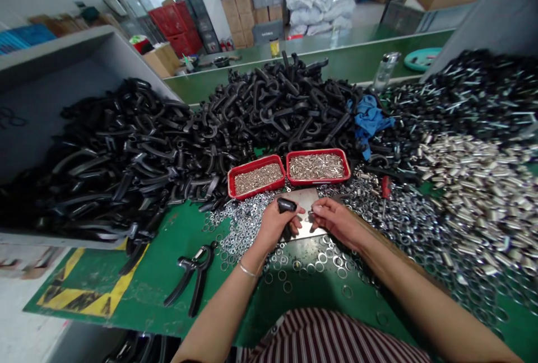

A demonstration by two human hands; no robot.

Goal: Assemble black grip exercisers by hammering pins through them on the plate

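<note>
My left hand (275, 222) is closed around a black plastic handle (286, 205), held upright above a small metal plate (306, 201). My right hand (332, 218) is beside it, fingers pinched on a small metal part I cannot make out, close to the handle's lower end. Both hands hover over a scatter of silver washers (239, 223) on the green table (168, 262). Two red trays sit just beyond the hands: the left tray (232, 184) and the right tray (347, 166), both holding small metal pieces.
Large heaps of black handles (126, 150) fill the left and back. Silver sleeves (474, 172) and dark pins (474, 94) pile at the right. An assembled black gripper (193, 276) lies front left. A blue cloth (370, 119), a red-handled screwdriver (385, 186) and a bottle (384, 71) are behind.
</note>
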